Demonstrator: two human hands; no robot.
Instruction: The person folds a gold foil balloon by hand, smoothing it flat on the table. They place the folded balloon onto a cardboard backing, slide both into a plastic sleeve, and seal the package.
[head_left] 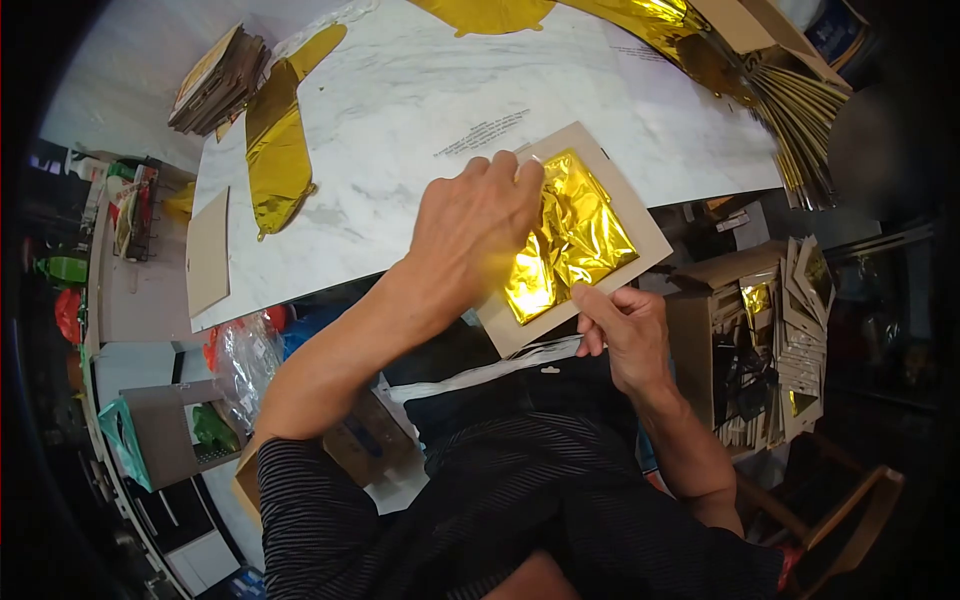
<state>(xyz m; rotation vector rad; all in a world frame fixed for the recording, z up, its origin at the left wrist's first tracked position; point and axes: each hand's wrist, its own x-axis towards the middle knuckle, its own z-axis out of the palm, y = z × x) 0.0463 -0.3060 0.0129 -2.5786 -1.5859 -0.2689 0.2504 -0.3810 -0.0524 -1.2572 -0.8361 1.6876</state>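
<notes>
A folded gold foil sheet [590, 232], shiny and creased, lies on a beige cardboard card [645, 232] that is tilted over the table's front edge. My left hand [475, 220] comes across from the left with curled fingers pressed together at the foil's upper left edge. Its fingertips are partly hidden. The thumb of my right hand [628, 335] rests at the lower edge of the foil and card, with the other fingers curled beneath. Just below the card is a whitish strip [480, 376] with a small hang-hole shape near it.
Flat gold foil balloons [278, 150] lie on the white marble-patterned table [380, 110]. Another card [208, 255] is at its left edge, near a stack of cardboard [218, 80]. At right stand a carton of packed cards [745, 350] and a wooden chair [850, 520].
</notes>
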